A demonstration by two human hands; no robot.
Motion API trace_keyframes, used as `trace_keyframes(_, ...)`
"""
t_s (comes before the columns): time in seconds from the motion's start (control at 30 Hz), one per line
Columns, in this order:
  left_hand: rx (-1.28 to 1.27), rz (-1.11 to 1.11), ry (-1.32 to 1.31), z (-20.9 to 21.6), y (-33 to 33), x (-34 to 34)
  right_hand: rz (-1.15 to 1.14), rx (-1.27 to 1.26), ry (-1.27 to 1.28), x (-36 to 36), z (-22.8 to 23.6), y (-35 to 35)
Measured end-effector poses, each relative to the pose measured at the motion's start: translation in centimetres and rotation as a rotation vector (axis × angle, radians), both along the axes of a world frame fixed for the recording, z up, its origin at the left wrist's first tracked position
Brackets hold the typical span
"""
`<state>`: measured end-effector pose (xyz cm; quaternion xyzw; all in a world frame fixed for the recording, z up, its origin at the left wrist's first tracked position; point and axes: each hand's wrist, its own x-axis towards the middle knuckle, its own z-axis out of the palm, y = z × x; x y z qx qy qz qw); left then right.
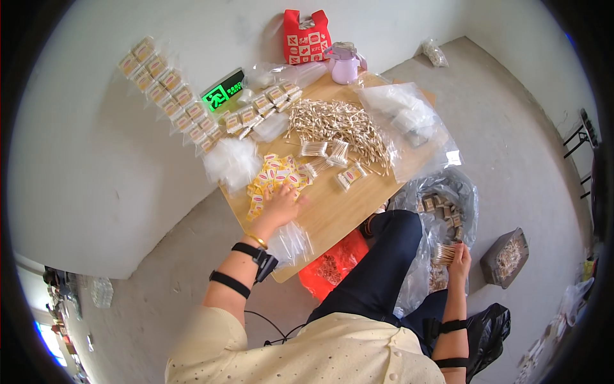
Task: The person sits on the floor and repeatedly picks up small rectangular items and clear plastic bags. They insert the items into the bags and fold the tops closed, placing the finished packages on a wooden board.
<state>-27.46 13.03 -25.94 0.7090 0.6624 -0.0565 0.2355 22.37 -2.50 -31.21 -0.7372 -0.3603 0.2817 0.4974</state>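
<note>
Swabs, bundled and loose, with printed cards. The bundle [442, 255] consists of slim, pale brown sticks lying roughly parallel; it is held at the side of the right hand [458, 261], whose fingers are closed around its end, low beside the person's knee. The left hand [279, 206] lies palm down, fingers loosely spread and thumb apart, touching the cards [272, 176], which are small, yellow and white with a reddish oval, and overlap in a loose pile; nothing is visible in its grasp. Beyond the left hand and to its right, a broad heap [339, 125] of white-tipped swabs points in all directions, with smaller bunches [338, 152] and a packet [351, 176] at its near edge. The table [339, 208] is of light wood grain, set at an angle against a white wall [160, 185]; the floor [511, 147] is grey. At the wall, beyond the left hand, stand a green lit sign [224, 91], a red bag [307, 48] and a lilac jug [345, 69]. Of the containers, a clear sack [470, 198] just beyond the right hand holds small brown packs [450, 217]; a grey bin [490, 267] to that hand's right holds loose swabs; a red sack [348, 253] on the floor, between the hands, contains a mass of thin sticks.
</note>
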Motion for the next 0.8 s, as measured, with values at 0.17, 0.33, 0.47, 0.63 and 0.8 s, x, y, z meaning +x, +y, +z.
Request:
trace_keyframes(0.17,0.445,0.01,-0.107,-2.2,-3.3,-9.7,0.0,0.024,0.118,-0.2,0.4,-0.2)
trace_keyframes(0.33,0.336,-0.081,0.122,0.1,-6.1,-11.3,0.004,-0.012,0.104,0.7,-1.0,-0.4)
trace_keyframes(0.47,0.32,-0.099,0.122,-1.0,-5.4,-10.8,0.03,0.006,0.037,0.6,-1.6,0.3)
trace_keyframes(0.63,0.404,0.022,0.14,-2.1,-3.5,-10.6,0.029,0.058,0.077,0.4,-2.2,0.4)
trace_keyframes(0.8,0.69,0.07,0.022,-2.2,-4.6,-9.9,-0.028,-0.026,0.113,0.5,-0.6,-0.4)
